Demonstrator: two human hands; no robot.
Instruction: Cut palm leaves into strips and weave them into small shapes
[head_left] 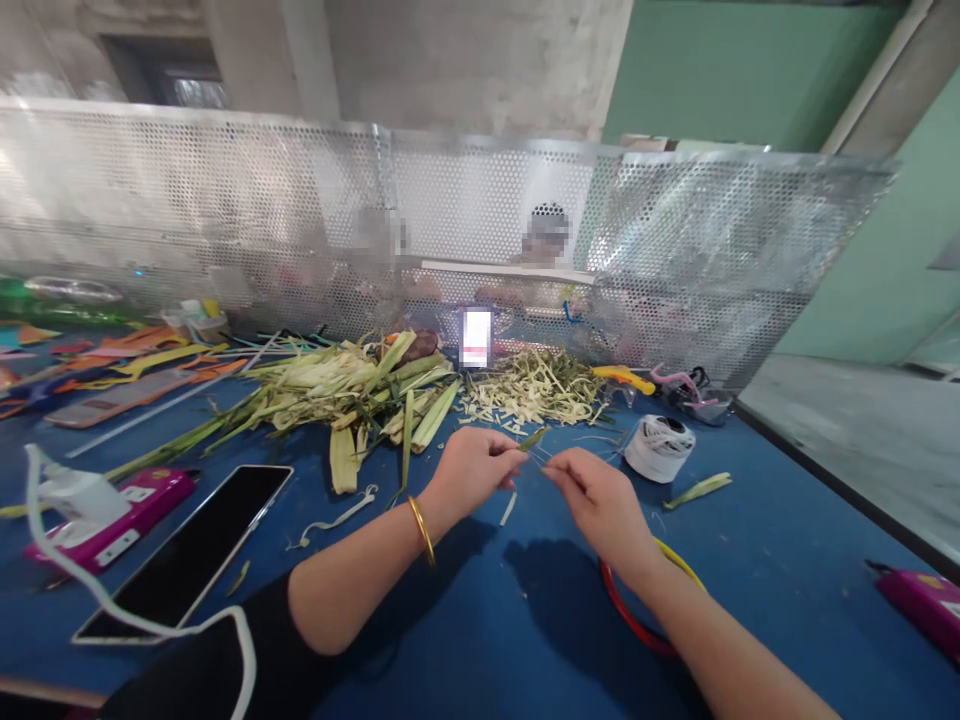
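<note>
My left hand (480,465), with a gold bangle (422,530) on its wrist, pinches a small piece of green leaf (534,439) between thumb and fingers. Close to its right, my right hand (596,495) is closed in a pinch on thin pale thread (541,459) that runs across to the leaf piece. Beyond both hands lies a pile of short cut leaf strips (536,390). A roll of white thread (660,447) stands right of my right hand. Under my right forearm is a red and yellow ring (626,610), partly hidden by the arm.
Long green leaves and husks (337,385) heap at the back left. Nearer lie a large phone (191,545), a purple power strip (154,505) and a white cable (135,620). A perforated metal screen (480,190) closes off the back, with people behind it. Another purple strip (926,605) sits far right.
</note>
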